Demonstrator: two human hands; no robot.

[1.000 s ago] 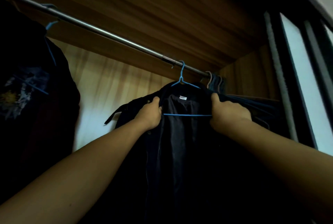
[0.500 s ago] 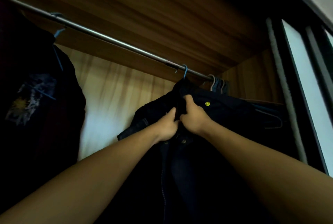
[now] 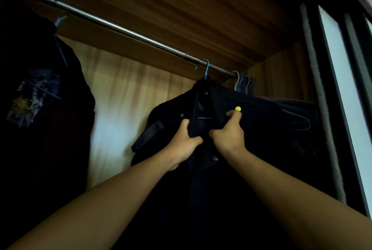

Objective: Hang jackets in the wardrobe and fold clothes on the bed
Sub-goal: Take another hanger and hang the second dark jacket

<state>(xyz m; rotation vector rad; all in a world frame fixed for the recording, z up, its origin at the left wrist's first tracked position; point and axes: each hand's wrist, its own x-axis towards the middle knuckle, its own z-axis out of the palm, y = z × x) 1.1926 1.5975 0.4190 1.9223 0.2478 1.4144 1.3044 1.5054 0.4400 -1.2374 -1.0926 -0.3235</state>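
A dark navy jacket [image 3: 259, 129] hangs on a blue hanger [image 3: 206, 68] hooked over the metal wardrobe rail [image 3: 120, 29]. My left hand [image 3: 184, 141] grips the jacket's left front edge just below the collar. My right hand [image 3: 229, 135] grips the right front edge, its fingers beside a yellow button [image 3: 238, 108]. The two front edges are held close together at chest height. The hanger's blue bar shows in the open neck.
A dark printed garment [image 3: 36, 96] hangs on a second blue hanger at the left of the rail. Several bare hangers [image 3: 243, 83] bunch at the rail's right end. The wooden back wall [image 3: 120, 98] shows between the garments. A sliding door frame [image 3: 330, 88] stands at right.
My hands began apart at the jacket's shoulders, came together at the front, and now sit slightly apart lower on the front edges. The jacket's front has been drawn closed.
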